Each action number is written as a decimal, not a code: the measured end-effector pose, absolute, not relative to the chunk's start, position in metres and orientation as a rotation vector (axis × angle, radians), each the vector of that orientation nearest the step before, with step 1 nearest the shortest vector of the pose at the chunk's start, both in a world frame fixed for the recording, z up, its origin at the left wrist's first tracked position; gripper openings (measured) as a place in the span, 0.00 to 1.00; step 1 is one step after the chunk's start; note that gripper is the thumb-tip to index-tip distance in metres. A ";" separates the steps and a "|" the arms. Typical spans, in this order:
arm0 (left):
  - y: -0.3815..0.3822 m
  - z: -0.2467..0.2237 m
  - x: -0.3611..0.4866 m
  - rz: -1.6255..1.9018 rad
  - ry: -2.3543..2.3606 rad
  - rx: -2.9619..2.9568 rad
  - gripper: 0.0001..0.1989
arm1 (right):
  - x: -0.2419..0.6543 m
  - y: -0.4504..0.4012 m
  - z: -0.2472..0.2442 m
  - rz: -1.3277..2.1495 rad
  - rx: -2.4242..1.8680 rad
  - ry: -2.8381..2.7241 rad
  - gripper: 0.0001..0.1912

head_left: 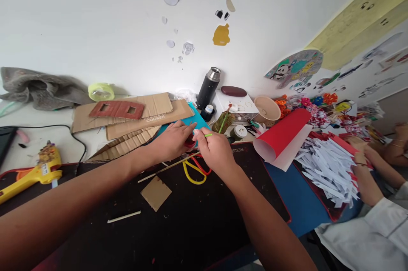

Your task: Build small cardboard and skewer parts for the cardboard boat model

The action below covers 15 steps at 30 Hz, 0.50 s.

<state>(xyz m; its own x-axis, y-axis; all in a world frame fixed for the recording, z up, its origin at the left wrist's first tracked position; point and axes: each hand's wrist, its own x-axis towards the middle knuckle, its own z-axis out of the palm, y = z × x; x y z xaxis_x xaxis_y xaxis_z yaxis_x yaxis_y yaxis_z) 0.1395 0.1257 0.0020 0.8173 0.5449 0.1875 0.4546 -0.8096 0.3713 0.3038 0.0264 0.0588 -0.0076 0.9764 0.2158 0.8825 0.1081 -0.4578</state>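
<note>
My right hand (216,152) is closed around a thin green-tipped stick (208,135) over the black mat. Just left of it, my left hand (174,141) has bent fingers against a small red object (190,142), mostly hidden; whether they grip it is unclear. Beneath the hands lie yellow-and-red-handled scissors (195,176) and a long thin wooden stick (153,174). A square cardboard piece (156,193) rests on the mat nearer to me, with a short pale stick (123,216) to its left.
A yellow glue gun (47,171) lies left. Cardboard sheets (156,107), a black flask (208,88) and a glue jar (240,132) stand behind. To the right are a red paper roll (283,135), white paper strips (328,166) and another person's hands (361,156).
</note>
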 end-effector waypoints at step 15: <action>0.128 0.002 0.141 0.349 0.717 2.730 0.23 | 0.306 0.025 0.057 0.264 -1.834 -1.940 0.22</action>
